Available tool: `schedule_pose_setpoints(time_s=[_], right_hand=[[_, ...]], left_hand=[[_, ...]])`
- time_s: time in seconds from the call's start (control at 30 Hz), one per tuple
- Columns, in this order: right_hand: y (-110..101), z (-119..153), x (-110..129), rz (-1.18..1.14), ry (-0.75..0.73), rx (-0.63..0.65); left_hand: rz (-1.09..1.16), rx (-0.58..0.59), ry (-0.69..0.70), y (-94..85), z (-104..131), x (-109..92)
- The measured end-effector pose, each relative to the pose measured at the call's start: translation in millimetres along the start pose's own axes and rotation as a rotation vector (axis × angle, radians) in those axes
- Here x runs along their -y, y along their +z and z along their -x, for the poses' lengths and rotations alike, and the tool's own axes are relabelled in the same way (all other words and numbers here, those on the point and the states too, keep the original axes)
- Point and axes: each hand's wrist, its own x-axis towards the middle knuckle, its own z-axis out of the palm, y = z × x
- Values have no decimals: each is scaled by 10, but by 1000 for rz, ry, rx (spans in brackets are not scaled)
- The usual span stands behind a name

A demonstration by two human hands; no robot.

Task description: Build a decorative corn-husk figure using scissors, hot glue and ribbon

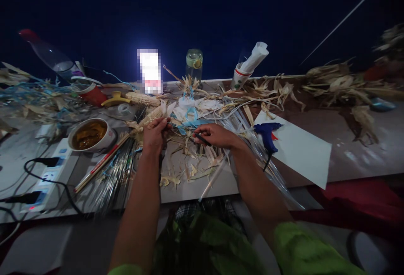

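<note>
My left hand (155, 135) is closed in a pinch, with a pale strip of corn husk (176, 122) at its fingertips. My right hand (216, 135) is curled around a slim black tool (201, 139), its kind too blurred to tell. Blue ribbon (191, 117) lies looped just beyond and between the hands. Past it stands a small white piece (186, 103) tied with blue strands and topped with dry husk. Two corn cobs, one of them a pale cob (143, 99), lie beyond my left hand. Husk scraps (192, 172) litter the table under both hands.
At left are a bowl of brown liquid (90, 136), a power strip (52, 178) with cables, and wire bundles (115, 182). A blue glue gun (267, 136) rests by a white sheet (296, 148) at right. A jar (194, 64), paper cup (241, 75) and lit screen (150, 70) stand behind.
</note>
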Motion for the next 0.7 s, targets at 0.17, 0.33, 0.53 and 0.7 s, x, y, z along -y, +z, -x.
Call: schedule_pose_setpoints(time_s=[0.17,0.33,0.53,0.7], right_hand=[[-8,-16,-45,35,-44,-5],[-11,-41,-86,34,-39,1],[-18,-73,-152,18,-60,-10],[-15,-82,-178,-22,-46,-7]], left_hand=[[-2,-3,-3,5,1,-3],[18,-3,8,2,-4,1],[-14,3,-2,-5,3,-7],[28,-5,12,12,14,-12]])
